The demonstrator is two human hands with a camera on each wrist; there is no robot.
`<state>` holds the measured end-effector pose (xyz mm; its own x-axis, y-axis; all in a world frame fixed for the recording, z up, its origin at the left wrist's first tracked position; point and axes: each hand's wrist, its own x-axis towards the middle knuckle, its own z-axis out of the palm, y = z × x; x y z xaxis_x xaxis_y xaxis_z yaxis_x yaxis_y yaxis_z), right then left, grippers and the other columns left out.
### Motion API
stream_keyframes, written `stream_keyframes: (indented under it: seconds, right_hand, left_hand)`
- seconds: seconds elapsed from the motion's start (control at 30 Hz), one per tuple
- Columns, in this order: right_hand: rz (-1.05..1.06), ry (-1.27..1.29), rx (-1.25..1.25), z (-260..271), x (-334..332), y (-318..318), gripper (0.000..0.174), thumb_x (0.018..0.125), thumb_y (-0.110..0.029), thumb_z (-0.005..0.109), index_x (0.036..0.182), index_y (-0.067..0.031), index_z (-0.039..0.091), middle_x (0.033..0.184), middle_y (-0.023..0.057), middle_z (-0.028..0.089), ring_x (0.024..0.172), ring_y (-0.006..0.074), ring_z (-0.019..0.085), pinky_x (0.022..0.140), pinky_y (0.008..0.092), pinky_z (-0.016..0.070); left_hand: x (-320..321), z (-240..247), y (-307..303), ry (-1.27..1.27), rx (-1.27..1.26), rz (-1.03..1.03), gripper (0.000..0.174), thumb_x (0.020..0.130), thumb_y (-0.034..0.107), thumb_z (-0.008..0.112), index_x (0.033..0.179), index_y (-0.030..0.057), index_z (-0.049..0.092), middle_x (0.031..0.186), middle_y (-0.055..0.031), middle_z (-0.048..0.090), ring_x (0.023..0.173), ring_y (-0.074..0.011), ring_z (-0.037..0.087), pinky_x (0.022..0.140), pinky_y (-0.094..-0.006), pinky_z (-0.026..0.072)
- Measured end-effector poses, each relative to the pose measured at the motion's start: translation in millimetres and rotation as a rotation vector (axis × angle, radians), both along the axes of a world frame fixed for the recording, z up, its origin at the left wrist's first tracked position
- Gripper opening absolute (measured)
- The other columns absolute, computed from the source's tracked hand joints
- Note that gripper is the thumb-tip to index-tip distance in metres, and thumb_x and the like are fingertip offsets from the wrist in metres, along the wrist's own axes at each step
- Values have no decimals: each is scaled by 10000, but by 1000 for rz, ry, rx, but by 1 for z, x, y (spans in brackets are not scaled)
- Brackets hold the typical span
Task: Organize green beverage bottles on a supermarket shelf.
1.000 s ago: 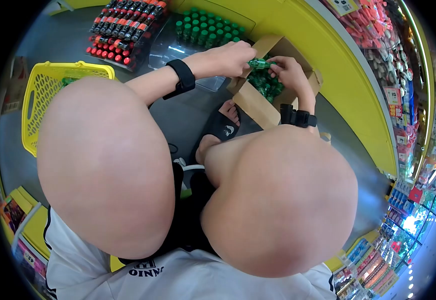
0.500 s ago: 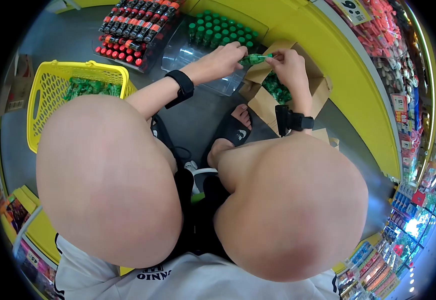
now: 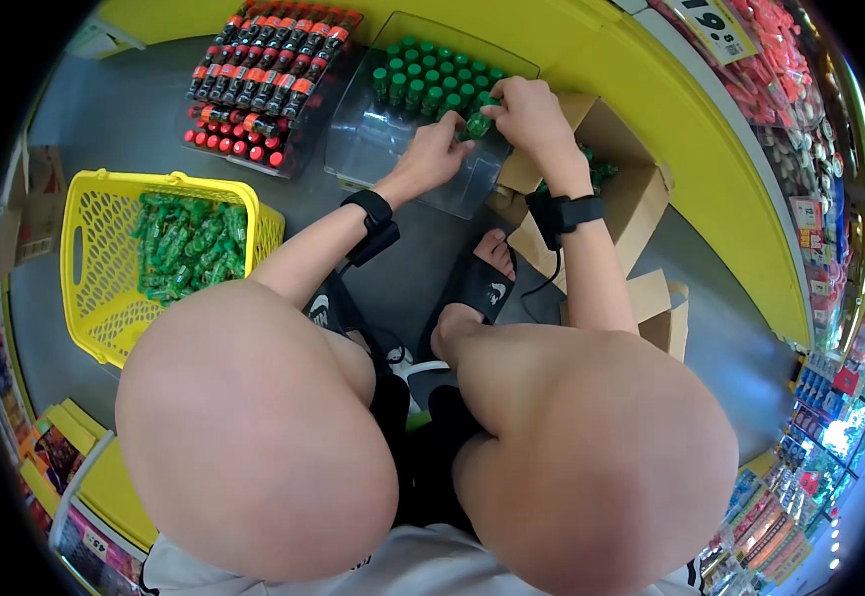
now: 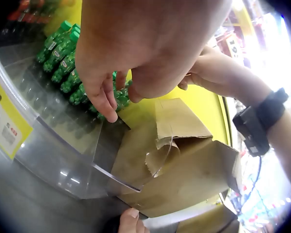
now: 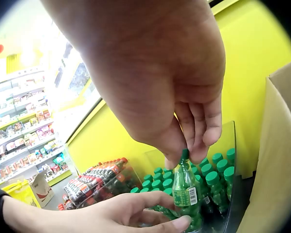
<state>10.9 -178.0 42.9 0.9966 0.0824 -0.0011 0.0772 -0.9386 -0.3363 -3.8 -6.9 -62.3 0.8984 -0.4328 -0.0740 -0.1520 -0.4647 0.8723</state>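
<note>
My right hand [image 3: 534, 121] pinches the green cap of a small green bottle [image 5: 185, 189] and holds it upright over the clear plastic bin [image 3: 353, 149]. Its label and barcode show in the right wrist view. Beside the bottle's lower part is my left hand [image 3: 431, 159], fingers loosely bent and spread, thumb and forefinger either side of it without a visible grip. Rows of similar green-capped bottles [image 3: 432, 72] stand in the back of the bin. Loose green bottles [image 3: 601, 174] lie in the open cardboard box [image 3: 641, 194] under my right forearm.
Left of me stands a yellow basket [image 3: 95, 288] with many green bottles [image 3: 189, 248]. A bin of dark, red-capped bottles [image 3: 264, 74] sits at the back left. My knees and sandaled feet [image 3: 482, 283] are close in front. A yellow shelf base [image 3: 720, 189] runs along the right.
Both hands moved from the box to above the clear bin with the bottle, which turned from lying sideways to upright. The left hand's hold has loosened. The basket's contents came into fuller view.
</note>
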Motion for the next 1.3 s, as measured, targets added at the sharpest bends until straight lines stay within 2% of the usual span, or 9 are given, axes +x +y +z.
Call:
stream_keyframes:
  seconds: [0.07,0.13,0.23,0.47,0.53,0.67,0.83,0.93,1.3]
  right_hand:
    - [0,88,-29,-12,6,0,242,864,-153,826,1006,20,732,1011,279,727,977,469,727,843,513,605]
    - [-14,96,-29,-21,8,2,257,856,-153,835,1029,17,749,992,268,743,962,455,734,847,504,599]
    - [-24,82,-45,-32,5,8,272,846,-147,844,1055,8,763,992,268,753,955,450,738,856,497,593]
    - [-59,77,-44,-48,11,12,257,823,-127,835,998,17,714,1081,295,713,986,483,727,842,532,613]
    - [-77,101,-29,-50,15,10,255,818,-108,825,1022,10,726,1097,299,713,986,484,729,849,533,614]
    - [-105,92,11,-57,18,12,277,812,-55,787,1084,-15,754,1119,306,717,1009,480,730,874,527,614]
    - [-119,109,-6,-56,19,21,271,823,-44,757,1093,-30,757,1100,294,724,1034,473,727,888,520,611]
    - [-146,113,4,-55,19,21,243,829,-64,759,1071,-34,752,1099,275,731,1038,465,728,882,520,611]
    - [-208,114,-16,-52,22,20,230,833,-88,775,1059,-53,756,1046,239,766,1019,445,746,881,516,616]
  left_hand:
    - [2,-12,-2,47,7,6,472,951,189,741,1341,-9,562,890,-166,751,822,-328,756,781,-403,582]
    - [6,-24,-5,261,13,12,532,939,175,724,1403,-16,546,948,-144,767,864,-250,766,808,-370,588]
    - [6,-34,-8,338,33,23,585,938,164,720,1459,-14,520,1026,-139,772,911,-197,758,825,-350,590]
    - [22,-32,-7,554,17,-17,747,955,189,745,1585,-24,406,1062,-116,743,935,-176,731,842,-335,592]
    - [27,-36,-8,633,-115,-20,817,973,185,738,1627,-54,311,1139,-130,714,1033,-193,716,888,-348,599]
    - [24,-27,-10,694,-179,-2,817,1000,148,692,1644,-72,239,1261,-154,667,1165,-227,675,969,-374,588]
    - [19,-36,-15,804,-420,82,614,1032,56,561,1590,-59,332,1494,-188,529,1348,-267,567,1090,-407,531]
    - [20,-41,-19,803,-423,82,531,1038,24,512,1547,-56,382,1555,-181,484,1388,-274,536,1125,-421,505]
    - [28,-40,-22,834,-502,8,534,1038,-22,460,1560,-74,363,1584,-186,467,1427,-272,512,1160,-414,472]
